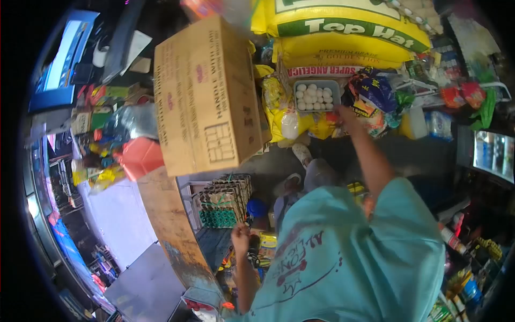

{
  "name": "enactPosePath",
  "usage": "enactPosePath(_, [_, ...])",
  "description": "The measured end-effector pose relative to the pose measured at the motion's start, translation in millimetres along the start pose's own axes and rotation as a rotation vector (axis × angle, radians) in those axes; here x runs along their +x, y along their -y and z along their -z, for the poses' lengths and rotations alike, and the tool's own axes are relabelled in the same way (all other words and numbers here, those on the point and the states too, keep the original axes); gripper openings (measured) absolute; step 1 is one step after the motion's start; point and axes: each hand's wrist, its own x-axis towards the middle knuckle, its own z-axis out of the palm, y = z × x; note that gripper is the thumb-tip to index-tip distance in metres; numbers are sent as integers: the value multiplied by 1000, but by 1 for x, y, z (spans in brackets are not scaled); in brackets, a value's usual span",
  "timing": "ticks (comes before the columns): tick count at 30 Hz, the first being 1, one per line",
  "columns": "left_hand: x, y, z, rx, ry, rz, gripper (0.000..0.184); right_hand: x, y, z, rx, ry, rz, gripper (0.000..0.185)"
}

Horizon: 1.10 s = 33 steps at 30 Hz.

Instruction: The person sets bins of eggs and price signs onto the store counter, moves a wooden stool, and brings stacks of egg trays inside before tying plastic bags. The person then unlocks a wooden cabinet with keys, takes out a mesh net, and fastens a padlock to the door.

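A pale grey tray [338, 88] of white eggs [314, 98] lies among plastic packs, just below the stacked yellow sacks. My right hand [346, 116] reaches up to the tray's lower right corner and appears to grip its edge; the fingertips are partly hidden. Lower down and to the left, my left hand [241, 239] is closed in front of the egg-tray stack. Whether it holds anything is hidden. Yellow packs [276, 99] lie left of the tray, and dark blue and patterned packs [370, 92] lie to its right.
A large cardboard box [206, 99] stands at the upper left beside a red plastic container [140, 158]. Yellow sacks [343, 48] are piled at the top. Stacked egg trays [222, 201] and a curved wooden panel [174, 231] are at the lower left.
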Motion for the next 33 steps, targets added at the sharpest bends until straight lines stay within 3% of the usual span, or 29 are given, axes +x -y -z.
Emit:
enactPosePath(2, [-35, 56, -3, 219, 256, 177, 11, 48, -72, -20, 296, -80, 105, 28])
enactPosePath(4, [-79, 37, -8, -118, 380, 640, 19, 100, -128, -55, 553, -363, -1, 31])
enactPosePath(6, [-116, 15, -2, -197, 277, 829, 26, 113, -132, -65, 584, -357, -143, 31])
enactPosePath(7, [-139, 14, 9, 71, 173, 872, 29, 116, -136, -72, 600, -358, -216, 32])
enactPosePath(9, [-171, 23, 45, -189, -68, 812, 20, 152, -153, -79, 678, -458, -232, 28])
enactPosePath(12, [-162, -45, 50, -228, -251, 884, 25, 176, -170, -74, 553, -466, -286, 23])
enactPosePath(16, [-141, -16, 61, -120, -147, 854, 28, 213, -223, -41, 575, -239, -207, 21])
enactPosePath(19, [-127, 20, 55, -391, -133, 750, 35, 164, -179, -34, 504, -287, -186, 23])
enactPosePath(21, [-104, -49, 6, -433, -116, 431, 33, 145, -184, -18, 507, -214, 93, 24])
enactPosePath(23, [-90, -2, -5, -368, -55, 479, 31, 129, -189, 15, 136, -53, 287, 24])
enactPosePath(24, [-83, -27, -26, -434, -116, 529, 30, 109, -168, 24, 95, -66, 138, 23])
enactPosePath(25, [-68, -58, -47, -502, -182, 578, 30, 73, -133, 30, 33, -113, -178, 22])
enactPosePath(27, [-45, -61, -66, -247, -3, 605, 28, 25, -88, 32, -144, -106, -444, 22])
enactPosePath(29, [-30, -64, -95, -88, -42, 462, 29, 21, -114, 59, -481, 118, -285, 26])
enactPosePath(30, [-24, -77, -106, -134, -34, 464, 30, 8, -115, 67, -514, 230, -194, 29])
enactPosePath(33, [-8, -82, -130, -159, 12, 356, 35, -25, -106, 41, -363, 232, -264, 39])
